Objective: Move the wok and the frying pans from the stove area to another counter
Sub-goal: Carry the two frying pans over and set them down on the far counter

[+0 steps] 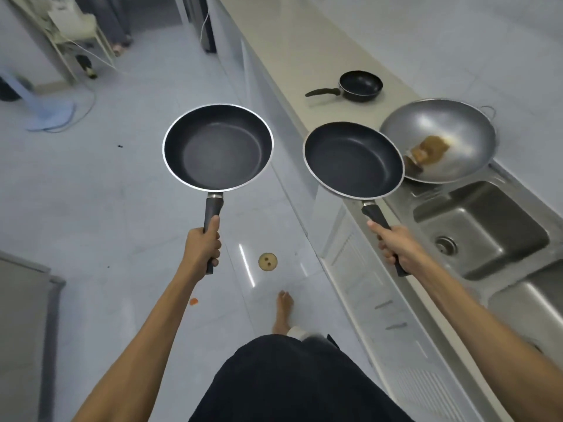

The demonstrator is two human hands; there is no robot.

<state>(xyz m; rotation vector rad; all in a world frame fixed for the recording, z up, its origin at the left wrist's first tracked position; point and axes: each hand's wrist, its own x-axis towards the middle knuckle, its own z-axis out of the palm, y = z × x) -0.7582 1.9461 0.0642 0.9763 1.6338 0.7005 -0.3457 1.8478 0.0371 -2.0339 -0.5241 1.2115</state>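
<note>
Hands grip one frying pan each by its handle: left hand [203, 248] holds the left pan [217, 147] over the floor, right hand [396, 245] the right pan [353, 159] at the worktop [292, 53] edge. Wok [438, 140] and small pan [360, 85] rest on the worktop beside the sink [487, 226].

Three frying pans: left-held pan [217, 147], right-held pan [353, 159], small pan [360, 85]. One wok [441, 138]. One sink [481, 229].

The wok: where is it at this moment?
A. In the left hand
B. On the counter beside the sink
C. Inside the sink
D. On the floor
B: the wok rests on the counter next to the sink, and each hand holds only a frying pan.
</note>
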